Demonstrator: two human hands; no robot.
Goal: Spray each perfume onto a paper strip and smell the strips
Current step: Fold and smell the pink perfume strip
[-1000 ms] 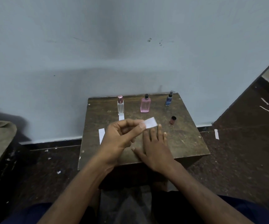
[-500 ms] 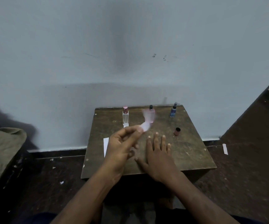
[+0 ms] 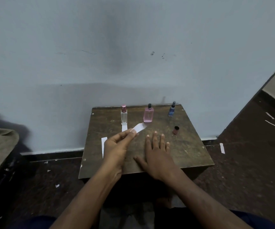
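Paper strip (image 3: 139, 127) pinched at its near end between thumb and fingertip of left hand (image 3: 117, 149), held above table (image 3: 191, 156), tip pointing toward pink bottle (image 3: 148, 114). Right hand (image 3: 156, 156) flat on tabletop, fingers straight and spread, holding nothing. Far edge: clear bottle (image 3: 124, 115) left, blue bottle (image 3: 171, 109) right, loose cap (image 3: 176, 130) near it. Two more strips (image 3: 103, 146) lying left.

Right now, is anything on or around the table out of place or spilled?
No spill shows. A dark red cap stands loose on the wooden table, apart from the blue perfume bottle, whose sprayer is bare. A paper strip and white scraps lie on the floor right of the table.
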